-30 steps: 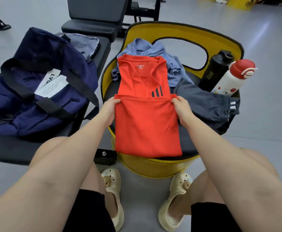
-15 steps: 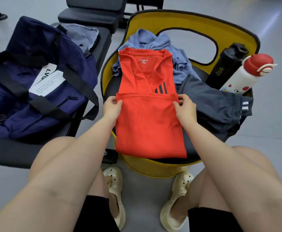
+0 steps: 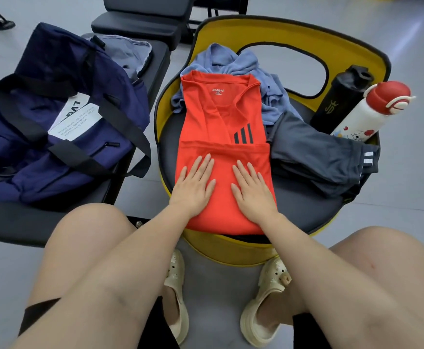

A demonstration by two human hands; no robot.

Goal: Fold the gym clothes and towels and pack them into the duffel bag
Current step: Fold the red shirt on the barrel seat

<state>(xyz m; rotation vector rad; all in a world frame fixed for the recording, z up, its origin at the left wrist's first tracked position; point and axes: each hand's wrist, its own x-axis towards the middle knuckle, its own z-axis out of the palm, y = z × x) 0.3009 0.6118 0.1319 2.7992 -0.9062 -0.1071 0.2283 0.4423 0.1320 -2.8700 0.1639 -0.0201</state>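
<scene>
A red sports shirt (image 3: 213,117) with black stripes lies on the yellow stool (image 3: 231,250), its lower part folded up over itself. My left hand (image 3: 193,183) and my right hand (image 3: 252,188) press flat on the folded part, fingers straight, side by side. A light blue garment (image 3: 251,69) lies crumpled behind the shirt. A dark grey garment (image 3: 314,157) with white stripes lies to the right. The navy duffel bag (image 3: 42,137) sits on a black bench at the left, with a grey-blue cloth (image 3: 127,51) showing at its open top.
A black bottle (image 3: 339,96) and a white bottle with a red cap (image 3: 372,109) lean at the stool's right rear. The black bench (image 3: 17,222) runs along the left. Another black bench pad (image 3: 142,23) stands behind. Grey floor surrounds everything.
Both hands let go of the folded edge of the red shirt and slid down toward me. They now lie flat on the folded part.
</scene>
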